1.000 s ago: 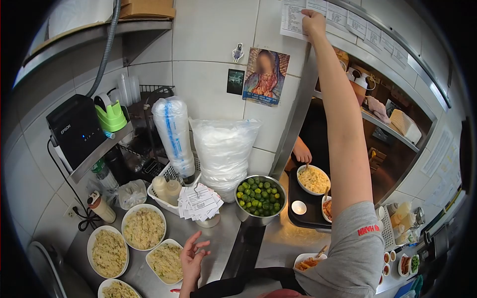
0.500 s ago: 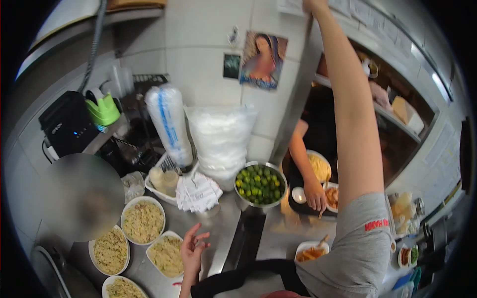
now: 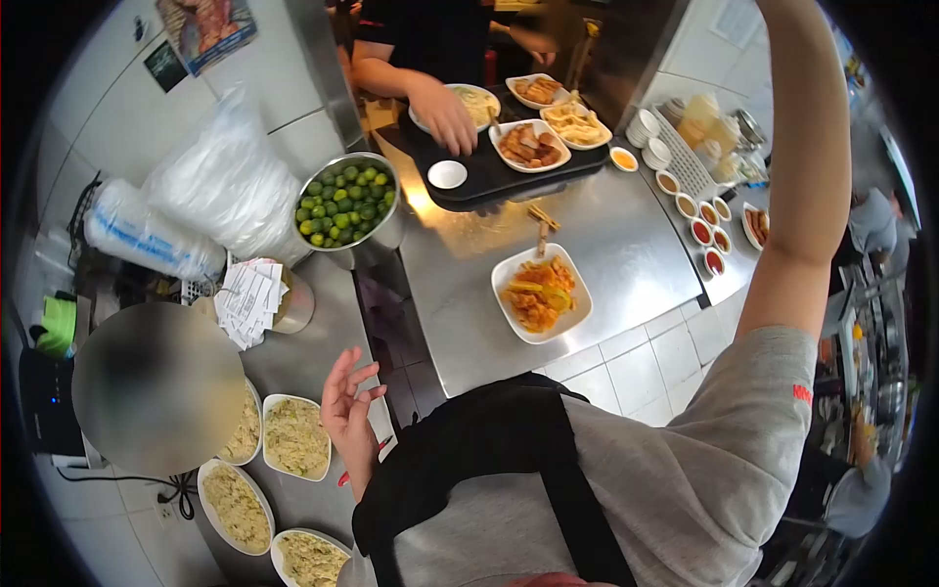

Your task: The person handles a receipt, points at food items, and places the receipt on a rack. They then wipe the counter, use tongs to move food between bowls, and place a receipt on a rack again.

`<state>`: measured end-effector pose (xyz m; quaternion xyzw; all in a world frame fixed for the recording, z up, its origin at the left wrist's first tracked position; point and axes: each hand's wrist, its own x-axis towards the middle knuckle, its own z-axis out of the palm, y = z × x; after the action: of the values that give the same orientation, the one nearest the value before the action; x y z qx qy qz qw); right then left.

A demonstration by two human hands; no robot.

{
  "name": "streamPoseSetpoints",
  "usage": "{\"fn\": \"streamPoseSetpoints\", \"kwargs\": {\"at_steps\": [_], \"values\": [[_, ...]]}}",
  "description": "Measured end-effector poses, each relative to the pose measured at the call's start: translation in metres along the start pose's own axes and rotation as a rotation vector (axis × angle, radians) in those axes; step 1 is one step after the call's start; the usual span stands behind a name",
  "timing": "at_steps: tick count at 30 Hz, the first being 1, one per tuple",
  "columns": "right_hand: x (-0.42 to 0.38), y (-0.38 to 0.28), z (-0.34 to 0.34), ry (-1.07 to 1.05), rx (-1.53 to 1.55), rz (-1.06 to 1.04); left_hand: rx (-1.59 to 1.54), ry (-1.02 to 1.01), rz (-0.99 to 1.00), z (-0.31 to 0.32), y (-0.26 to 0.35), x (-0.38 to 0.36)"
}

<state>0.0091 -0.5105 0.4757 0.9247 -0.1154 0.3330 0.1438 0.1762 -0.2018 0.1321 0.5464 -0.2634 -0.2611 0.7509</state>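
Just beside the L hand [image 3: 350, 411], on the steel counter [image 3: 337, 323], sits a squarish white dish [image 3: 290, 397] w/ pale rice-looking food [image 3: 296, 436], green bits mixed in. Grip-wise: L fingers are loosely curled w/ gaps between, nothing in them afaict. Small red bits [image 3: 342, 478] show by the wrist, can't tell what they are. R arm [image 3: 807, 186] goes up past the top edge, so R hand's out of frame & can't tell what it's got, if anything.

Near that dish = more white dishes [image 3: 201, 494] of the same stuff, one partly behind a round blurry patch. Farther up: paper slips [image 3: 252, 303] in a pile, then a steel bowl [image 3: 377, 240] full of green citrus [image 3: 344, 207], big clear plastic bag [image 3: 225, 176] right beside it.

Across the gap, 2nd steel table [image 3: 460, 323] has a white bowl [image 3: 577, 308] of orange-red food. Past that, black tray [image 3: 499, 184] w/ several dishes, plus a co-worker's hand [image 3: 445, 112], kinda blurry, at the leftmost one. Sauce cups [image 3: 701, 231] off to the right.
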Motion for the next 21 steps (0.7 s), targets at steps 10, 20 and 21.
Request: {"fn": "streamPoseSetpoints", "kwargs": {"at_steps": [10, 20, 21], "values": [[-0.269, 0.009, 0.137, -0.501, 0.625, 0.672, 0.030, -0.384, -0.197, 0.042, -0.038, -0.001], [-0.303, 0.020, 0.351, -0.208, 0.437, 0.726, 0.065, -0.493, -0.520, 0.083, -0.118, -0.048], [-0.301, 0.021, 0.353, -0.216, 0.393, 0.661, 0.066, -0.477, -0.511, 0.090, -0.123, -0.054]]}}
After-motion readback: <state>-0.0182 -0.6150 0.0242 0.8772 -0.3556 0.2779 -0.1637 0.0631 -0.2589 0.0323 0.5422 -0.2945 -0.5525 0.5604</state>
